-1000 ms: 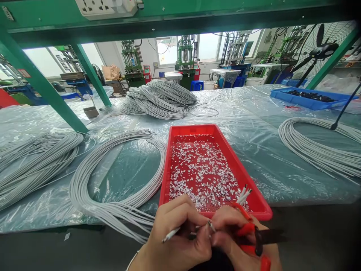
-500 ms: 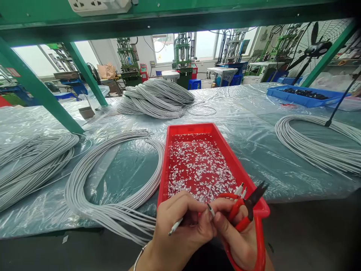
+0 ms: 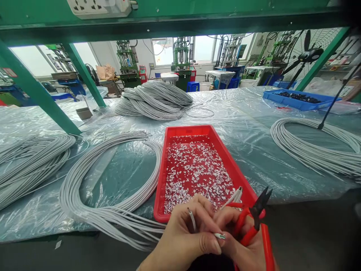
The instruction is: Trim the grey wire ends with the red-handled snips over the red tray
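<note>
Within right hand [image 3: 243, 255], one red-handled cutter [image 3: 256, 217].

Left grip [image 3: 191, 237] bare, right grip [image 3: 245, 250] bare, black clothing [image 3: 213, 262]

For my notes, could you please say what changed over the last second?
The cutters in the right hand swung from pointing right to upper right; the cable end at the left hand, previously pointing left, now points up. The hands still pinch another cable end; the red tray stayed.
</note>
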The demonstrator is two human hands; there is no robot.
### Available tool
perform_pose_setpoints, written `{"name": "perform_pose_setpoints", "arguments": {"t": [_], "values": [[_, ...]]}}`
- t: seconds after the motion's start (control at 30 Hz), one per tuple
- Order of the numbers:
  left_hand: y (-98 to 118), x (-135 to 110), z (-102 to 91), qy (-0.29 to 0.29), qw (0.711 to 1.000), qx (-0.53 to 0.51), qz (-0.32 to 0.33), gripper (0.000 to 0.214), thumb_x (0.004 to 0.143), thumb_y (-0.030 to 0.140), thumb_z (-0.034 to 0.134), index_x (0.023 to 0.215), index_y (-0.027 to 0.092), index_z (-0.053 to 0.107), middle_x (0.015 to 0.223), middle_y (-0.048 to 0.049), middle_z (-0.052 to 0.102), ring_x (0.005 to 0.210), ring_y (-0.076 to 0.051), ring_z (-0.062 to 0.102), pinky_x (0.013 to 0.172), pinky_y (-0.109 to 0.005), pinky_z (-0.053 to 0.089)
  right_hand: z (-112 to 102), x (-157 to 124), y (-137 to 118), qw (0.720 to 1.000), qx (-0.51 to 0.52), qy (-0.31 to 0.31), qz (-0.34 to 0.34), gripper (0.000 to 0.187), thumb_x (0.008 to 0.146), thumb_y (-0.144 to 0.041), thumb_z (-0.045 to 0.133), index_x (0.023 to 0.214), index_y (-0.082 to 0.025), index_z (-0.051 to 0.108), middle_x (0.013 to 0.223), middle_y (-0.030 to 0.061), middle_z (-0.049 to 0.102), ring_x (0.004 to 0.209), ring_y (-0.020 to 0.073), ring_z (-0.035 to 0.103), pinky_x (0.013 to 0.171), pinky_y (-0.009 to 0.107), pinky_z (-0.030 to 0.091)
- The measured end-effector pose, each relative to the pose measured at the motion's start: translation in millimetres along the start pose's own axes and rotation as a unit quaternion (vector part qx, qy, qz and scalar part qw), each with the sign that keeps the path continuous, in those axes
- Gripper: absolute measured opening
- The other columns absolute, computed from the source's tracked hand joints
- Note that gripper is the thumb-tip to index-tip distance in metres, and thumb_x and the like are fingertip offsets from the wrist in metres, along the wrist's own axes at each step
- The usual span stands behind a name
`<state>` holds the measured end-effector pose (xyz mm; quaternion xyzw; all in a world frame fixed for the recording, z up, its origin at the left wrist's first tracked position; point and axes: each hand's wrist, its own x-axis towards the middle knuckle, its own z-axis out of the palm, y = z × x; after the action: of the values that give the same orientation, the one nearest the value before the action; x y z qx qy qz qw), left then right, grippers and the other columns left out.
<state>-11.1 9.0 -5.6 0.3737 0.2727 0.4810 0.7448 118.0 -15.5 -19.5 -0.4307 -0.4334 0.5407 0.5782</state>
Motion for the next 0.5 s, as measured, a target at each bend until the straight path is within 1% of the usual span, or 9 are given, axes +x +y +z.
{"name": "perform_pose_setpoints", "arguments": {"t": [0.07,0.13,0.17,0.23,0.27,0.33,0.43,0.5], "values": [[-2,0,2.1,0.038,0.999,-0.014,-0.009,0.022,0.063,0.031,0.085,0.064,0.015,0.070,0.074,-0.0010,0.054,0.064,-0.006,0.047,0.059,-0.017,0.033,-9,-4,-9,0.998,-0.041,0.033,0.033,0.030,0.068,-0.056,0.078,0.072,-0.028,0.070,0.056,-0.0029,0.058,0.055,0.0119,0.057,0.050,0.016,0.045],[-3,-1,3.3,0.063,0.998,-0.004,-0.030,0.029,0.066,0.035,0.083,0.066,0.013,0.065,0.061,0.0002,0.056,0.052,-0.004,0.041,0.051,-0.016,0.027,-19,-5,-20,0.990,-0.124,0.058,0.023,0.022,0.074,-0.054,0.073,0.076,-0.032,0.071,0.053,-0.0035,0.055,0.056,0.0123,0.057,0.043,0.014,0.039],[-3,-2,3.8,0.069,0.996,0.002,-0.051,0.033,0.065,0.038,0.084,0.067,0.012,0.063,0.056,0.0006,0.057,0.047,-0.003,0.037,0.047,-0.016,0.023,-24,-4,-25,0.987,-0.156,0.049,0.007,0.017,0.077,-0.051,0.072,0.078,-0.034,0.071,0.054,-0.0039,0.058,0.055,0.0119,0.057,0.041,0.014,0.037],[-3,-3,5.2,0.071,0.993,0.008,-0.092,0.040,0.062,0.043,0.084,0.067,0.011,0.060,0.054,-0.0004,0.059,0.042,-0.001,0.032,0.044,-0.017,0.017,-29,1,-32,0.981,-0.192,0.003,-0.038,0.004,0.081,-0.041,0.070,0.085,-0.040,0.070,0.061,-0.0061,0.063,0.049,0.0094,0.053,0.040,0.013,0.037],[-2,-3,6.3,0.075,0.992,0.008,-0.101,0.041,0.061,0.044,0.084,0.067,0.011,0.060,0.053,-0.0011,0.060,0.042,-0.002,0.034,0.043,-0.016,0.017,-30,4,-35,0.977,-0.202,-0.029,-0.065,0.010,0.081,-0.036,0.070,0.089,-0.042,0.070,0.064,-0.0072,0.064,0.046,0.0081,0.049,0.041,0.013,0.038],[-1,-3,9.0,0.090,0.991,0.001,-0.099,0.040,0.060,0.042,0.085,0.065,0.011,0.060,0.052,-0.0006,0.060,0.043,-0.002,0.037,0.044,-0.016,0.020,-29,9,-38,0.966,-0.220,-0.072,-0.112,0.020,0.079,-0.027,0.072,0.094,-0.040,0.070,0.065,-0.0076,0.064,0.044,0.0074,0.048,0.043,0.013,0.041],[1,-3,12.4,0.108,0.991,-0.009,-0.076,0.036,0.060,0.037,0.086,0.062,0.013,0.059,0.048,0.0045,0.054,0.041,-0.001,0.033,0.046,-0.016,0.025,-23,14,-36,0.955,-0.240,-0.075,-0.155,0.022,0.075,-0.018,0.075,0.091,-0.032,0.070,0.067,-0.0064,0.065,0.049,0.0079,0.055,0.048,0.013,0.047],[1,-2,12.8,0.111,0.992,0.001,-0.065,0.035,0.061,0.036,0.086,0.062,0.013,0.060,0.046,0.0072,0.049,0.041,-0.001,0.028,0.048,-0.016,0.027,-21,14,-34,0.953,-0.236,-0.061,-0.181,0.021,0.076,-0.017,0.074,0.090,-0.031,0.071,0.070,-0.0060,0.066,0.053,0.0083,0.058,0.049,0.012,0.047]]}}
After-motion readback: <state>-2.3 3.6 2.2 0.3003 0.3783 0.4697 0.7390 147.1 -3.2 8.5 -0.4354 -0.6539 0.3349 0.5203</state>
